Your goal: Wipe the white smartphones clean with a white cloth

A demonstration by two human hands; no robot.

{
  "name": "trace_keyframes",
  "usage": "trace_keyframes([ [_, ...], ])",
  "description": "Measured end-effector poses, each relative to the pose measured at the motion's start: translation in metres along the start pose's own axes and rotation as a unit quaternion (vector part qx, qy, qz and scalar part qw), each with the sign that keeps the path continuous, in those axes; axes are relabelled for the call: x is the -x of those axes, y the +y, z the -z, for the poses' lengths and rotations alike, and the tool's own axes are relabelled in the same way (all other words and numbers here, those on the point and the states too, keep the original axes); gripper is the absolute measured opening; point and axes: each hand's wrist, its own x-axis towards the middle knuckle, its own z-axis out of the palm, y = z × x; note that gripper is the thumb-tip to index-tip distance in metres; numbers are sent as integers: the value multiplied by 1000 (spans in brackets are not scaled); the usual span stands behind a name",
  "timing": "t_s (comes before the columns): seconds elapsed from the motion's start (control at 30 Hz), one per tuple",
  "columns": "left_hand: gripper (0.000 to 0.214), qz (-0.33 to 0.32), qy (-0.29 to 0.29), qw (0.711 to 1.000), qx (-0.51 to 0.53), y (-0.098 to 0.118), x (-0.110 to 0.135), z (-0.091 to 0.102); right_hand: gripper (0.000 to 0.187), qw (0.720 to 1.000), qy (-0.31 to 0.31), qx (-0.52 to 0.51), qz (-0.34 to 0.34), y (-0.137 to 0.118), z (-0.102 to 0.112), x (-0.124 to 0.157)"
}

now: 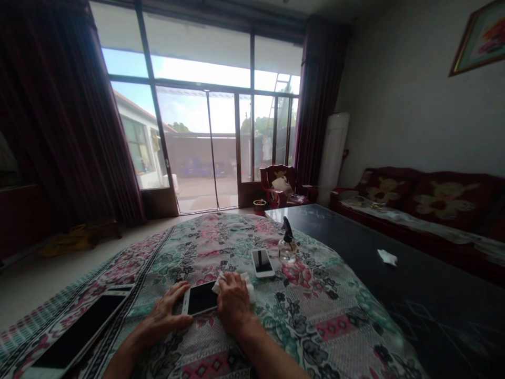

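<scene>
A white-framed smartphone (202, 298) with a dark screen lies face up on a flowered cloth (221, 342). My left hand (163, 310) holds its left end, thumb at the near corner and fingers at the far corner. Pressed on its right end is a crumpled white tissue (249, 288), bunched under the fingers of my right hand (234, 302). That end of the phone is hidden by the hand and tissue. Just beyond, a smaller white smartphone (262, 262) lies face up beside a clear spray bottle (287, 247) with a black trigger head.
At the left lies a large white-framed tablet (79, 331), with another device (120, 288) partly showing behind it. A dark table (355, 252) on the right carries a crumpled white paper (387, 257). Beyond stand a red armchair (278, 184), a sofa (445, 197) and glass doors (197, 152).
</scene>
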Motion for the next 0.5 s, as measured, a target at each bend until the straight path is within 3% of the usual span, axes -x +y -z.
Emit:
trace_keyframes([
  [0.2, 82, 10, -13, 1000, 13, 2, 4, 4, 42, 999, -31, -17, 34, -9, -10, 6],
  [0.5, 79, -2, -21, 999, 39, -6, 1, 1, 42, 994, -56, -31, 85, -23, -12, 8],
])
